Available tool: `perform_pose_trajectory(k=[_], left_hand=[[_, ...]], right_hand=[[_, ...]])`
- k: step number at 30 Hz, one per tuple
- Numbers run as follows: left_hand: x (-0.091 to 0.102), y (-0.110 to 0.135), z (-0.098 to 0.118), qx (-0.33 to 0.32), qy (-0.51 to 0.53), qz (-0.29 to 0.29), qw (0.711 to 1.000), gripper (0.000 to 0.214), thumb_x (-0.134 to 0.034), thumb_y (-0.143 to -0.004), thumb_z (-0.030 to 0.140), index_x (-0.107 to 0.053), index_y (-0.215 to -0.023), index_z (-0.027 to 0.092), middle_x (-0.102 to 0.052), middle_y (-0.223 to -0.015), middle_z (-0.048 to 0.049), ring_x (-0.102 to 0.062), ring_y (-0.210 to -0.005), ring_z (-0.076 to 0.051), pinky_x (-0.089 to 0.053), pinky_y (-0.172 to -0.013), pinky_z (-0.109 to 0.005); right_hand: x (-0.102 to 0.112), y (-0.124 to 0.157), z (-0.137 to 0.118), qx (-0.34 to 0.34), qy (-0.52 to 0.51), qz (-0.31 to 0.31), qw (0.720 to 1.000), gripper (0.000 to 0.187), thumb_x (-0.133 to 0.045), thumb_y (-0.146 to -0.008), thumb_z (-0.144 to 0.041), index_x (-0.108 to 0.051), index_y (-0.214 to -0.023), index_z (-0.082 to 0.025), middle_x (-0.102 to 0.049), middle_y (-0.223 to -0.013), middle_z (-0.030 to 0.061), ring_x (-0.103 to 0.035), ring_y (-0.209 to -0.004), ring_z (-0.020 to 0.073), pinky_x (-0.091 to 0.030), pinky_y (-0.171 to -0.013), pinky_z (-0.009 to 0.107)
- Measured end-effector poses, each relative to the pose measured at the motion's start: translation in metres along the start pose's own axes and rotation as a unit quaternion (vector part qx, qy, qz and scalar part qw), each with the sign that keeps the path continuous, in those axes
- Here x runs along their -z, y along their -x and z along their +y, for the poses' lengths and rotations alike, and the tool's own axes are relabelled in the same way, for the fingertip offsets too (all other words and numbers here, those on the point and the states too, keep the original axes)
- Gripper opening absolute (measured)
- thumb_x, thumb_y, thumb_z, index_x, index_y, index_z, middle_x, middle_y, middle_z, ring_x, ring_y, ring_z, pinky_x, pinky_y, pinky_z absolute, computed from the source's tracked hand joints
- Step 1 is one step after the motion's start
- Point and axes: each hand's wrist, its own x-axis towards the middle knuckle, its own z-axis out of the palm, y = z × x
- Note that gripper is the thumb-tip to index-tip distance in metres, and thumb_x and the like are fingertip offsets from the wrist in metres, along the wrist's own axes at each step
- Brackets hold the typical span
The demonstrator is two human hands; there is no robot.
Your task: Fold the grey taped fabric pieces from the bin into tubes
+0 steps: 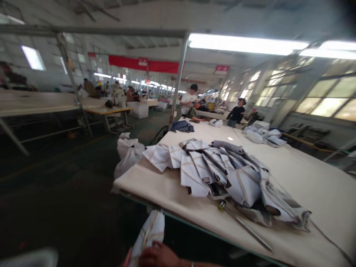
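The person's right hand (158, 256) is closed around a folded piece of pale striped cloth (147, 231), and this piece is just below the edge of a long cutting table (311, 178) with cream cover. On the table, near the hand, lies a big pile of striped cloth pieces (222, 174), and a thin metal rod (244, 226) is lying against it. White sacks (129, 154) stand beside the table.

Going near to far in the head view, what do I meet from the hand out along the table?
Hand, metal rod, fabric pile, dark blue cloth, person in white shirt.
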Motion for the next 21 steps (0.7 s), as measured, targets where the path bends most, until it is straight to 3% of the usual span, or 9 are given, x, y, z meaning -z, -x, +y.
perform_pose_trajectory(k=[1,3,4,6,8,12,16,21], left_hand=[[-0.006,0.012,-0.011,0.028,0.018,-0.003,0.999,0.076,-0.064,-0.065,0.047,-0.044,-0.138,0.043,-0.058,-0.135,0.0052,-0.042,-0.135,-0.031,-0.031,-0.116,-0.044],[-0.015,0.036,-0.031,0.059,0.062,-0.001,0.996,0.088,-0.061,-0.065,0.041,-0.037,-0.146,0.016,-0.046,-0.147,-0.0096,-0.037,-0.138,-0.032,-0.025,-0.118,-0.040],[-0.019,0.047,-0.040,0.061,0.080,0.008,0.995,0.089,-0.062,-0.065,0.037,-0.036,-0.146,0.009,-0.041,-0.149,-0.0146,-0.037,-0.138,-0.032,-0.024,-0.118,-0.039],[-0.022,0.062,-0.054,0.080,0.115,0.029,0.990,0.084,-0.064,-0.067,0.033,-0.040,-0.144,0.010,-0.039,-0.151,-0.0148,-0.038,-0.137,-0.030,-0.024,-0.117,-0.037],[-0.023,0.073,-0.061,0.134,0.194,0.017,0.972,0.080,-0.066,-0.069,0.036,-0.042,-0.142,0.011,-0.048,-0.144,-0.0142,-0.046,-0.130,-0.030,-0.034,-0.111,-0.039],[-0.022,0.089,-0.058,0.257,0.352,-0.014,0.900,0.075,-0.067,-0.072,0.040,-0.046,-0.138,0.011,-0.062,-0.127,-0.0141,-0.059,-0.111,-0.028,-0.048,-0.092,-0.035],[-0.020,0.092,-0.048,0.260,0.393,0.018,0.882,0.062,-0.066,-0.073,0.028,-0.053,-0.130,0.009,-0.064,-0.121,-0.0131,-0.060,-0.105,-0.025,-0.047,-0.089,-0.033],[-0.016,0.088,-0.043,0.253,0.405,0.011,0.878,0.056,-0.066,-0.069,0.024,-0.057,-0.122,0.009,-0.067,-0.113,-0.0114,-0.061,-0.104,-0.026,-0.046,-0.091,-0.035]], right_hand=[[-0.004,0.004,-0.002,0.008,-0.009,0.006,1.000,0.050,-0.050,-0.088,-0.024,-0.049,-0.135,-0.042,-0.054,-0.139,0.0003,-0.055,-0.123,0.0220,-0.040,-0.108,0.050],[-0.013,0.011,-0.005,0.020,-0.006,0.012,1.000,0.052,-0.044,-0.090,-0.016,-0.044,-0.140,-0.031,-0.052,-0.142,0.0057,-0.048,-0.131,0.0201,-0.029,-0.115,0.051],[-0.018,0.012,-0.004,0.025,-0.003,0.010,1.000,0.053,-0.044,-0.089,-0.012,-0.044,-0.140,-0.027,-0.051,-0.142,0.0076,-0.045,-0.133,0.0201,-0.027,-0.116,0.051],[-0.028,0.013,0.000,0.017,0.006,0.024,1.000,0.054,-0.042,-0.088,-0.006,-0.045,-0.139,-0.023,-0.050,-0.143,0.0106,-0.044,-0.133,0.0202,-0.025,-0.116,0.052],[-0.035,0.014,0.003,0.017,0.008,0.034,0.999,0.053,-0.041,-0.089,-0.005,-0.046,-0.139,-0.021,-0.049,-0.143,0.0122,-0.044,-0.133,0.0213,-0.024,-0.116,0.053],[-0.034,0.019,0.001,0.031,0.022,0.039,0.999,0.055,-0.042,-0.088,-0.004,-0.045,-0.139,-0.021,-0.050,-0.141,0.0125,-0.044,-0.132,0.0221,-0.025,-0.115,0.052],[-0.033,0.011,-0.014,0.030,0.029,0.068,0.997,0.045,-0.047,-0.089,-0.009,-0.054,-0.131,-0.021,-0.058,-0.130,0.0113,-0.049,-0.124,0.0223,-0.025,-0.115,0.051],[-0.042,-0.013,-0.040,0.140,-0.005,0.015,0.990,0.027,-0.044,-0.096,-0.023,-0.063,-0.115,-0.022,-0.064,-0.105,0.0078,-0.054,-0.099,0.0205,-0.044,-0.095,0.039]])
